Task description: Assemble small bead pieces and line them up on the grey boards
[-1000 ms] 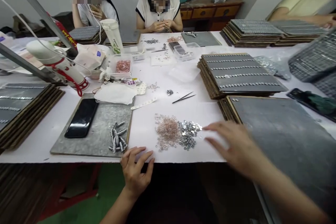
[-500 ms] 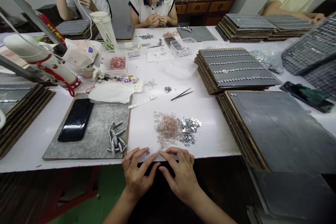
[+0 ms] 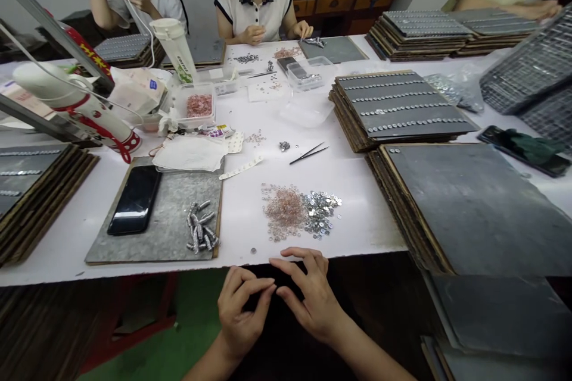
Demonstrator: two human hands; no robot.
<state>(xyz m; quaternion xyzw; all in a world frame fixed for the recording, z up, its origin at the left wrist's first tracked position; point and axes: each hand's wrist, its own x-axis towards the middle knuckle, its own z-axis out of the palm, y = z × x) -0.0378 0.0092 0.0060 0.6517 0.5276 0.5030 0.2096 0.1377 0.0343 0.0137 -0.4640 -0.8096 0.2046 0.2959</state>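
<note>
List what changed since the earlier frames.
The right hand has moved from beside the silver discs to the left hand, whose thumb and forefinger have closed together; anything pinched is too small to tell. A co-worker's hand has moved out toward a grey board. Tweezers, pink rings and left-side phone stayed put.

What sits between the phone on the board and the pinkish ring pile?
In the head view, from the phone toward the rings: a cluster of silvery pieces on that grey board, then bare white tabletop.
</note>
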